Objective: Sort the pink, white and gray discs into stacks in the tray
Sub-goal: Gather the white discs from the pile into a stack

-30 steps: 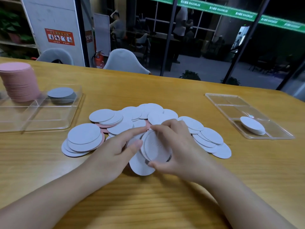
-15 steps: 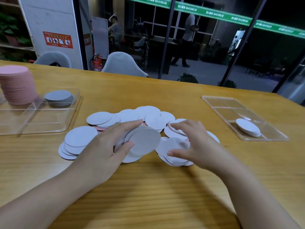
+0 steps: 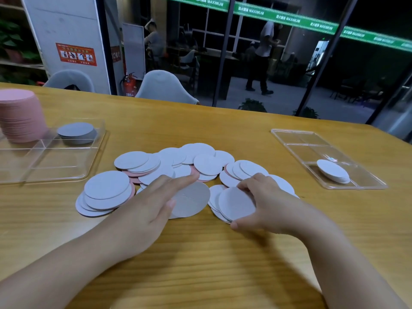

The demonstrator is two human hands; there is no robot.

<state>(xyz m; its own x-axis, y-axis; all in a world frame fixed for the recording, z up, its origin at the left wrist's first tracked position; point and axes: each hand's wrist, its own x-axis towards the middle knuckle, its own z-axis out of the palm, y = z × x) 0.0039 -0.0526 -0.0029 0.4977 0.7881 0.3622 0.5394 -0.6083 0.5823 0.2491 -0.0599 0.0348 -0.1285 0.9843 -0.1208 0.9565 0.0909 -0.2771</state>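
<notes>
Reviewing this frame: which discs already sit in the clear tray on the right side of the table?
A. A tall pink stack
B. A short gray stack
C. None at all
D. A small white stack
D: the right tray holds only a small stack of white discs in its near compartment, while the pink stack and the gray stack sit at the left tray.

Both forearms reach forward, palms down. The left hand [image 3: 151,204] lies flat with fingers straight (thumb out to the side); the right hand [image 3: 265,204] curls its fingers and thumb.
</notes>
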